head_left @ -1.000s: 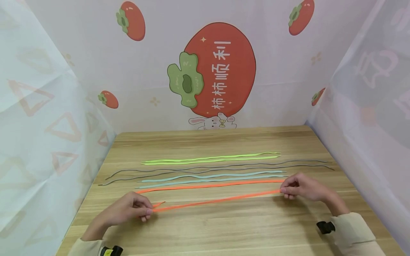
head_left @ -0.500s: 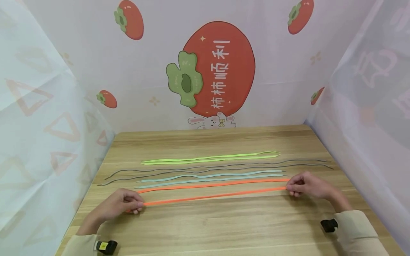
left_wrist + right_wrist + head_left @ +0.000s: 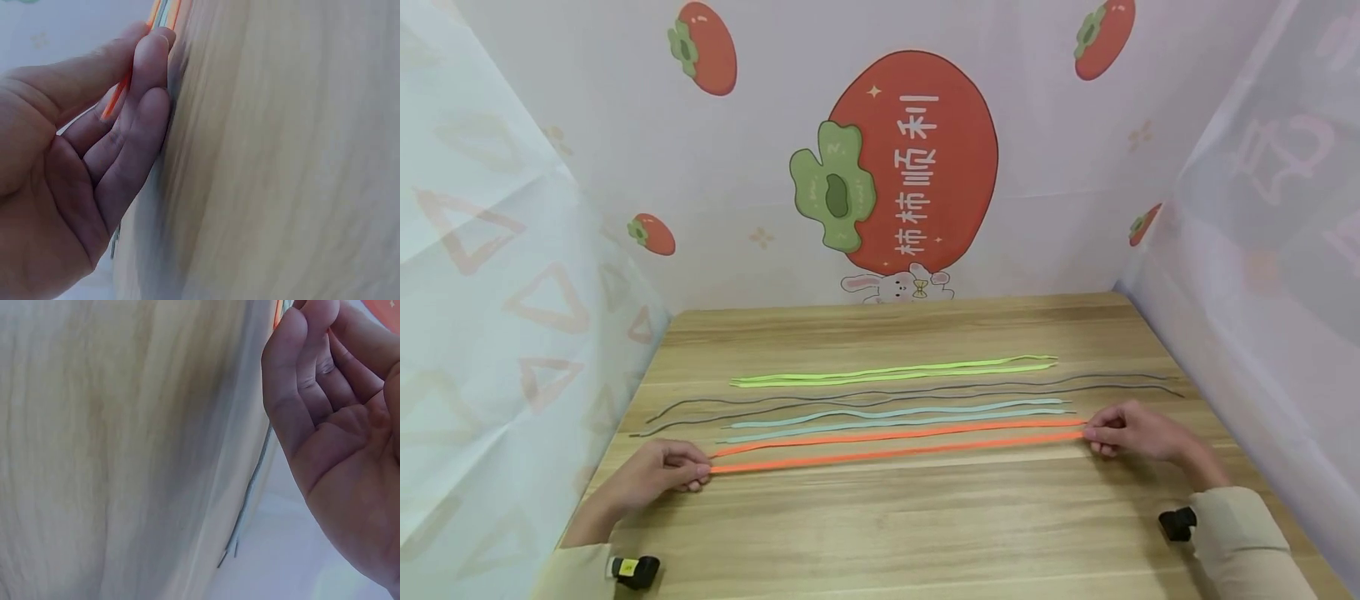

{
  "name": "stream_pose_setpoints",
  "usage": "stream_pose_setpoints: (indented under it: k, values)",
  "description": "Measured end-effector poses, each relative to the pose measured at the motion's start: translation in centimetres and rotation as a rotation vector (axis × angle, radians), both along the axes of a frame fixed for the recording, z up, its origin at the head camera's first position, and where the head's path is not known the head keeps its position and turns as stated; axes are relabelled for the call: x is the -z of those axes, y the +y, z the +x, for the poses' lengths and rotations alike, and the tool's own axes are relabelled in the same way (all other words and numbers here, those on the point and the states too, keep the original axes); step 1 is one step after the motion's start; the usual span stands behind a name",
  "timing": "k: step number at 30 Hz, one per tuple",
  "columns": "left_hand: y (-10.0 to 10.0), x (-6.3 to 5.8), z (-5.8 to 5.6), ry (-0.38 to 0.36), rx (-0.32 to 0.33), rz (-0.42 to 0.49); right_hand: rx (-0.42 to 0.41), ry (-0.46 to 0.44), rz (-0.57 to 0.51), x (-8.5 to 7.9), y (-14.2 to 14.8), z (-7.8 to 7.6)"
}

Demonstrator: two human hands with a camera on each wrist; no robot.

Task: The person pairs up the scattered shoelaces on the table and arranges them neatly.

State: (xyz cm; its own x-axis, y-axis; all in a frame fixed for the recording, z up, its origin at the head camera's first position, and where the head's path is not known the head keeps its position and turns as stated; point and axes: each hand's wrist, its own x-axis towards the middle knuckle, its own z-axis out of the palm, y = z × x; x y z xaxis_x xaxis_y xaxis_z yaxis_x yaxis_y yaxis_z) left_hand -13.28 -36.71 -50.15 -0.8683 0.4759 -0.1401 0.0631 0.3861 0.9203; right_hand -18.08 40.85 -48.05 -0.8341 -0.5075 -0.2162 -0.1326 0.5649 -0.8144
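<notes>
An orange shoelace (image 3: pixel 895 454) is stretched nearly straight across the front of the row of laces. Its left end is pinched between thumb and fingers of my left hand (image 3: pixel 658 473); in the left wrist view a short orange tail (image 3: pixel 115 103) pokes out past the thumb. At the other end my right hand (image 3: pixel 1138 435) pinches the same lace, with the tip hidden by the fingers. Just behind it lies a second orange shoelace (image 3: pixel 887 435), almost parallel, its ends close to both hands.
Behind the orange laces lie two light blue shoelaces (image 3: pixel 910 412), two thin grey shoelaces (image 3: pixel 925 392) and yellow-green shoelaces (image 3: pixel 887 372), all running left to right on the wooden table (image 3: pixel 880 533). White printed cloth (image 3: pixel 1060 233) walls the back and both sides.
Both hands have moved apart and slightly away from the body, pulling the front orange lace taut and bringing it nearer the second orange lace. The loose left tail no longer shows in the head view.
</notes>
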Motion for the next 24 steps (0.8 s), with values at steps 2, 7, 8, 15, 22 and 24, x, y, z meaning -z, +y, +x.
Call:
stream_pose_setpoints:
  k: [2,7,8,15,22,24]
  values:
    - [-0.5,0.1,0.1,-0.002,-0.020,0.005,0.010,-0.004,0.003,0.1,0.2,-0.1]
    - [-1.0,0.1,0.3,-0.005,-0.045,-0.007,0.016,0.001,0.026,0.2,0.3,-0.2]
    - [-0.9,0.1,0.3,-0.004,-0.054,-0.022,0.019,0.000,0.033,0.1,0.3,-0.3]
    - [0.5,-0.2,0.1,0.040,-0.174,-0.241,0.057,-0.022,0.091,0.0,-0.2,-0.7]
    - [2.1,-0.3,-0.1,0.082,-0.274,-0.406,0.083,-0.019,0.150,-0.2,-0.5,-0.8]
    - [2.4,-0.4,-0.2,0.101,-0.280,-0.425,0.085,-0.019,0.155,-0.2,-0.5,-0.7]
